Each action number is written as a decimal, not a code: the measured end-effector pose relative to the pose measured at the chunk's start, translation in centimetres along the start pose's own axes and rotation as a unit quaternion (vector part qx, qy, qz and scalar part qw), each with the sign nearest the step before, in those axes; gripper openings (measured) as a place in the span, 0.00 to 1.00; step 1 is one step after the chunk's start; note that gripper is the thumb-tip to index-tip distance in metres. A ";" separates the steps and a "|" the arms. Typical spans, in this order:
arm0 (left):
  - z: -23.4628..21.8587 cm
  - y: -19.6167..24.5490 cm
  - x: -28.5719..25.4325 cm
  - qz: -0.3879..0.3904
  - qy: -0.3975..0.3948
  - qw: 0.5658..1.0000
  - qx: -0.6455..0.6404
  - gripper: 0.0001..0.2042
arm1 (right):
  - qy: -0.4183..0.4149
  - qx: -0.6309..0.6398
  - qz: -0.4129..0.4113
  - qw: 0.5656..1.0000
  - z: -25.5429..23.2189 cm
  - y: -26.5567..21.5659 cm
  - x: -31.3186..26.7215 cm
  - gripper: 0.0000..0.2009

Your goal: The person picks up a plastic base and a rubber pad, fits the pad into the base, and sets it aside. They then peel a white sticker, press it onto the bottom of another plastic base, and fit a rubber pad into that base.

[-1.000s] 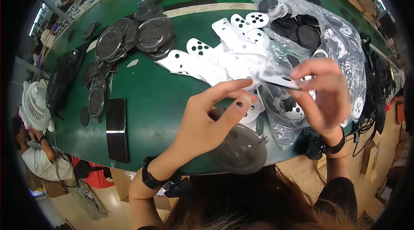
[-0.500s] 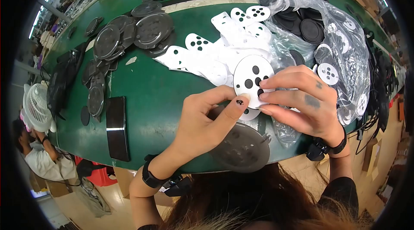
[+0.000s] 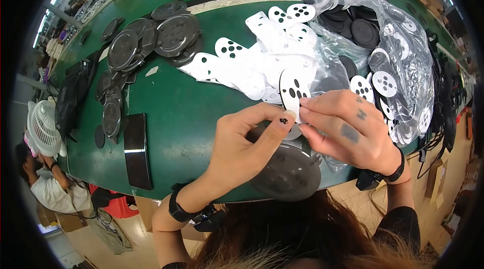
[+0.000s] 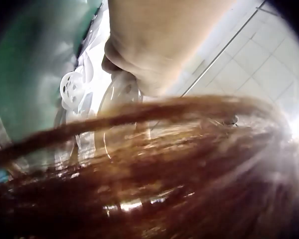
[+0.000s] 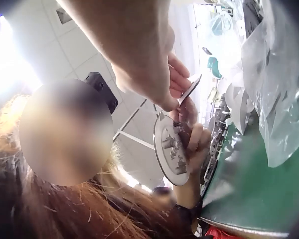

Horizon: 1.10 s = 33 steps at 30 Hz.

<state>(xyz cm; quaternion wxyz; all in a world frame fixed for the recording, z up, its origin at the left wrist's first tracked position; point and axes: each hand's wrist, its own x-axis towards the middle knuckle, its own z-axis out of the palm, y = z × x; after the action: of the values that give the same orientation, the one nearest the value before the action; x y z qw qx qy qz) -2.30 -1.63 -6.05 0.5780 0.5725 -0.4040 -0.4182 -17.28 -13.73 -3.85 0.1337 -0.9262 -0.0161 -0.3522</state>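
My right hand (image 3: 353, 130) pinches a round white pad (image 3: 292, 90) with black spots and a dark edge, tilted so its face shows narrow. The left hand (image 3: 242, 140) has its thumb and index fingertips at the pad's lower edge. Below that hand, near the table's front edge, it also holds a dark round plastic cover (image 3: 287, 173). The right wrist view shows this cover (image 5: 167, 144) from its side with raised posts, left fingers behind it, and the pad (image 5: 193, 87) edge-on above. Hair blocks much of the left wrist view.
White spotted sheets (image 3: 252, 70) are heaped behind the hands. At right, a clear plastic bag (image 3: 398, 42) holds black and white discs. Several dark round covers (image 3: 176, 34) are piled at left, with a black phone-like slab (image 3: 137, 150) nearer on the green table (image 3: 176, 97).
The right hand has brought the pad leftward from near the bag to the left fingertips. There the pad's face turned up, then tilted narrower. The left hand has stayed nearly in place.
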 end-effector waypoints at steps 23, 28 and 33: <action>0.4 -0.7 0.2 0.158 0.002 0.983 0.097 0.05 | -0.028 0.056 0.068 0.996 -0.8 -0.1 0.0 0.10; 0.8 -0.7 0.1 0.182 0.029 0.974 0.131 0.05 | -0.008 -0.023 0.034 0.999 -0.1 -0.3 -0.5 0.11; 0.7 -0.5 -0.1 0.146 0.035 0.980 0.131 0.04 | -0.003 -0.011 0.056 0.998 0.1 -0.6 -0.3 0.09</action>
<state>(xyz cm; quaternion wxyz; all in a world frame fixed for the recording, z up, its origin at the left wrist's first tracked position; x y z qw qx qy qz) -3.00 -1.81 -6.51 0.5669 0.5925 -0.5135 -0.2528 -17.53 -13.08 -3.95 0.1433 -0.9282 0.0395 -0.3411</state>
